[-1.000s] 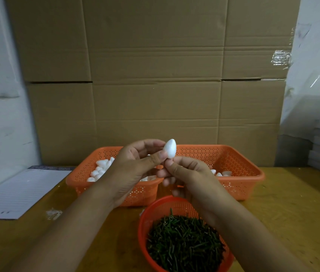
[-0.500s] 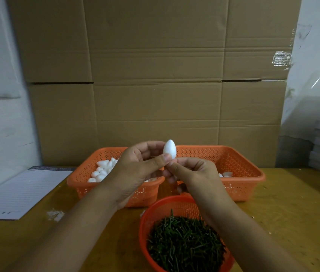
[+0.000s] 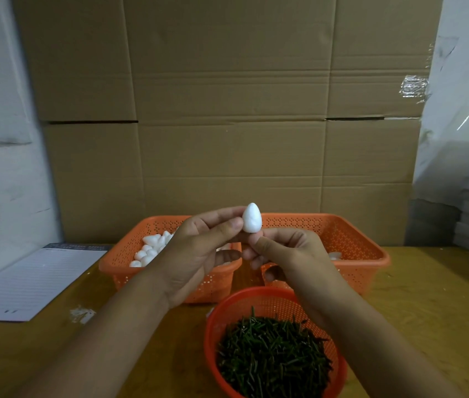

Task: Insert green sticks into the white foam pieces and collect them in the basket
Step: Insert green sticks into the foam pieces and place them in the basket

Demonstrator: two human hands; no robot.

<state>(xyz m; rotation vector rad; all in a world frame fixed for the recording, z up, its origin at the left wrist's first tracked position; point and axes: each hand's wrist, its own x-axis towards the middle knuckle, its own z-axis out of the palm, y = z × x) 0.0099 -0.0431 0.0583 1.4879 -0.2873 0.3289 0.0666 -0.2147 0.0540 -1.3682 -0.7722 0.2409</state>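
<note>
Two orange baskets [image 3: 354, 239] and a round bowl of green sticks [image 3: 270, 357] crowd the table [image 3: 428, 297] beneath the hands. The foam piece [image 3: 252, 218] stands upright above them, tip up, pinched in the left hand [image 3: 199, 254]'s grip; the right hand [image 3: 288, 257]'s fingers curl closed just under its base, on what I cannot tell.

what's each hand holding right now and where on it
The left hand pinches the white foam piece at its lower side. The right hand pinches just under its base; whether a stick is there cannot be told.

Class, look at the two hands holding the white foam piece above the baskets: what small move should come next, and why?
Probably the right hand should keep pushing upward into the base of the foam piece, which the left hand pinches upright. No green stick shows beneath it, so whether one is seated cannot be told. It then goes in the right-hand basket.
</note>
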